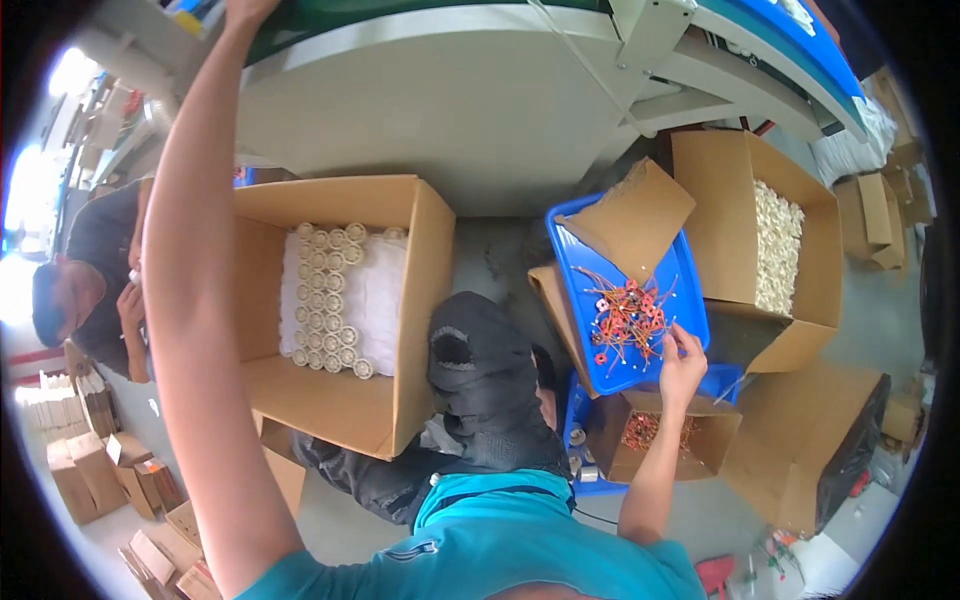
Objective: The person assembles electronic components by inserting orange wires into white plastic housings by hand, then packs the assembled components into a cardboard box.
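My right hand (683,365) is over the right edge of a blue tray (625,375), with its fingertips pinched together beside a pile of small red-and-white parts with thin wires (632,318). Whatever lies between those fingertips is too small to make out. A torn cardboard piece (628,218) covers the far end of the tray. My left arm stretches far forward, and only part of my left hand (250,8) shows at the top edge, by a green surface (320,25); its fingers are out of sight.
Between my left arm and my legs, a cardboard box (425,300) holds rows of round cream parts (325,290). Another box (715,200) at right contains many small cream pieces. A smaller box (715,445) holds more wired parts. A co-worker (105,270) sits at far left.
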Demonstrator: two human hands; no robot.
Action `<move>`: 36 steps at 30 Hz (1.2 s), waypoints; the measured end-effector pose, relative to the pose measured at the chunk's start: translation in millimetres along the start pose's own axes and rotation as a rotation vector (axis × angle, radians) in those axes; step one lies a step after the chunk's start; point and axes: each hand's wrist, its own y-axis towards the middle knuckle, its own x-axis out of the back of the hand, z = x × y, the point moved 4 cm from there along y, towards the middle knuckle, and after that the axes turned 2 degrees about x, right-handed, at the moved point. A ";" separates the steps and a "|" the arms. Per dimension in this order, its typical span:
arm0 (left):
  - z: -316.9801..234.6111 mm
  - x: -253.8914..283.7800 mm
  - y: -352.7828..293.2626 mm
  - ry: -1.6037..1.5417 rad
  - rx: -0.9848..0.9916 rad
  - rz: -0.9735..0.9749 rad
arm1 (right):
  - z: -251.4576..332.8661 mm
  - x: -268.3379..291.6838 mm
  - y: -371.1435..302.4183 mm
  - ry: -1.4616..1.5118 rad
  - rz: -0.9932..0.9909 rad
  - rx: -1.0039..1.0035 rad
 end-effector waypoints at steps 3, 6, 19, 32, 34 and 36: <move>-79.4 3.1 -28.7 0.083 0.155 0.118 | -14.0 1.9 12.6 -0.173 0.016 -0.086; -125.7 43.3 -93.4 -0.020 -0.151 -0.302 | -45.2 5.9 23.8 -0.461 -0.016 0.001; -62.8 86.4 -722.9 0.155 -0.324 1.902 | -17.8 13.6 22.1 -0.208 -0.172 -0.013; -112.4 108.4 -579.1 -0.695 0.302 2.173 | 62.9 48.7 -21.0 0.404 -0.092 0.092; -118.5 139.6 -534.8 -1.233 0.715 2.024 | 90.5 26.1 -26.2 0.401 -0.082 0.154; -134.6 177.8 -487.9 -1.412 0.749 1.817 | 103.1 15.8 -32.9 0.328 -0.129 0.242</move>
